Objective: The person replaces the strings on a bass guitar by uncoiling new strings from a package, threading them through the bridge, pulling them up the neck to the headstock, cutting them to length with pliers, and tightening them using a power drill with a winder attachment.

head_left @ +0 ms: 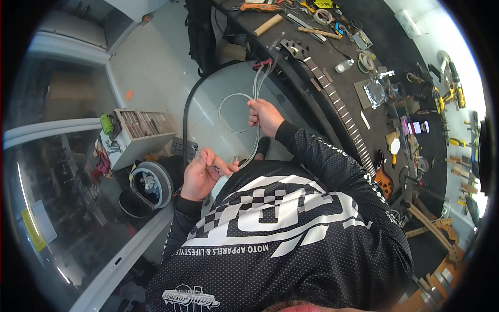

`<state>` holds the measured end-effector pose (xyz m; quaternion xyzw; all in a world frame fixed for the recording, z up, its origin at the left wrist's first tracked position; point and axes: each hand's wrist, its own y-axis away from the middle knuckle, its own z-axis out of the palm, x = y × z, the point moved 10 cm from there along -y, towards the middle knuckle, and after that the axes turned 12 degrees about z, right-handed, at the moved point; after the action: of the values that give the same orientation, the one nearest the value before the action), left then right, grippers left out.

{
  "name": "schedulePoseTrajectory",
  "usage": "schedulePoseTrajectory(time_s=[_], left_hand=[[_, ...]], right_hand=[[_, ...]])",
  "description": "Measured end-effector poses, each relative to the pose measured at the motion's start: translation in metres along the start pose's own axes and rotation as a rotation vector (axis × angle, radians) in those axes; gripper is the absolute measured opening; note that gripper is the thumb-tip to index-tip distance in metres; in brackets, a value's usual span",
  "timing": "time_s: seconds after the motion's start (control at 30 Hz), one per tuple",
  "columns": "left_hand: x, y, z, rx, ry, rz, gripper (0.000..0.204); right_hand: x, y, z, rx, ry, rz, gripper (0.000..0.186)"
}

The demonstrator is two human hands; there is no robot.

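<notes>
That's one dark guitar neck (335,98)! Left of it: one pale cord bundle (255,83), one drawer cabinet (150,137), one round bin (167,179); right, one small bottle (344,66).
</notes>
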<state>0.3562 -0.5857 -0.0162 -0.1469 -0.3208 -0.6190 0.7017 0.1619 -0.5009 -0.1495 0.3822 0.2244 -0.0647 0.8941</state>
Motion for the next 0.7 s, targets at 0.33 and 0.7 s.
schedulePoseTrajectory(time_s=[0.33, 0.7], left_hand=[[0.061, -0.033, 0.124, -0.353, -0.323, 0.303, 0.043], [0.029, -0.030, 0.123, -0.392, -0.435, 0.027, 0.045]], right_hand=[[0.036, 0.001, -0.010, 0.036, 0.003, 0.244, 0.012], [0.060, 0.017, -0.046, 0.036, 0.133, 0.458, 0.023]])
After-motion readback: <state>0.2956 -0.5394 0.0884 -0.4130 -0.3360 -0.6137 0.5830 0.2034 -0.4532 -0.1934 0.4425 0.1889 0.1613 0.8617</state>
